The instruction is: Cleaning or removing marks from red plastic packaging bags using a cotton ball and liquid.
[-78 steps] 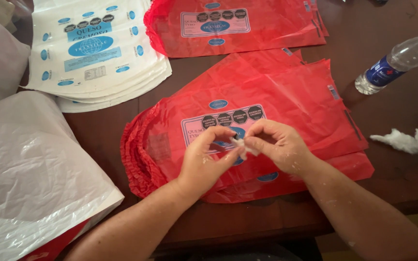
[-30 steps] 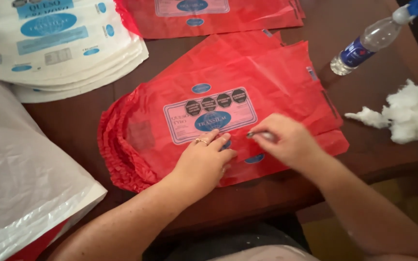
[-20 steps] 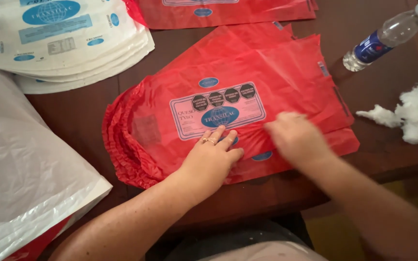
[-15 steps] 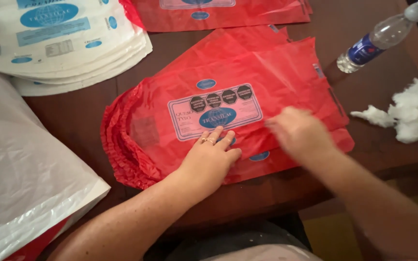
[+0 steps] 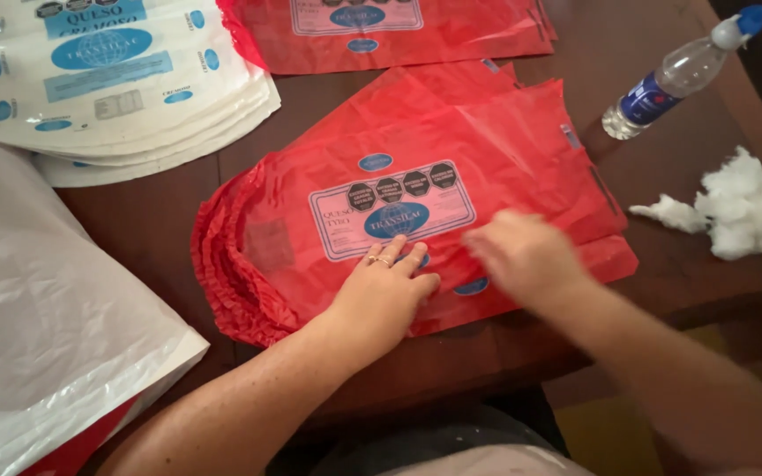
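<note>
Your left hand [image 5: 381, 295] lies flat, released, on the red plastic bag stack [image 5: 416, 194] at frame centre, near the wooden surface's [image 5: 160, 220] front edge. Right hand [image 5: 522, 256] blurred, grip unclear. Stack's long axis runs lower left to upper right; bare room right.

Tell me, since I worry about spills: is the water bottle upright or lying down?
Lying down, as far as the view shows: the water bottle rests tilted on the brown table, its blue cap pointing toward the far right corner.
</note>
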